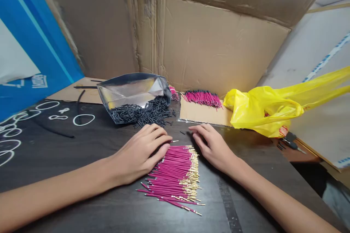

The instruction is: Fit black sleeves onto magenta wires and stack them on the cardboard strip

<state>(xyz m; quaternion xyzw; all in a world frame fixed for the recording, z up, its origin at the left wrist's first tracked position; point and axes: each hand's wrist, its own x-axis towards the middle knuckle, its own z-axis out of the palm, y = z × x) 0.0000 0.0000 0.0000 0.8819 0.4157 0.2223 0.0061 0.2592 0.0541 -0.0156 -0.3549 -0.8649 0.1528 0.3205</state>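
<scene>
A dense row of magenta wires (175, 167) with gold-coloured pin ends lies on the dark table. My left hand (144, 149) rests against the row's upper left, its fingers bent and closed. From its fingertips pokes the metal tip of one wire (175, 141); the rest of that wire is hidden by the hand. Across from it, my right hand (213, 147) is on the table with fingers apart and nothing seen in them. Near its fingertips lies a short black sleeve (182, 132). Many such black sleeves (136, 114) spill from a silver-lined bag (131, 89).
Behind, magenta wires with black ends (203, 98) lie on a cardboard piece (205, 113), beside a small wire bundle (174, 93). A yellow plastic bag (259, 111) stands right, near a dark-handled tool (292, 143). White loops (83, 119) lie left. Cardboard walls (218, 43) enclose the back.
</scene>
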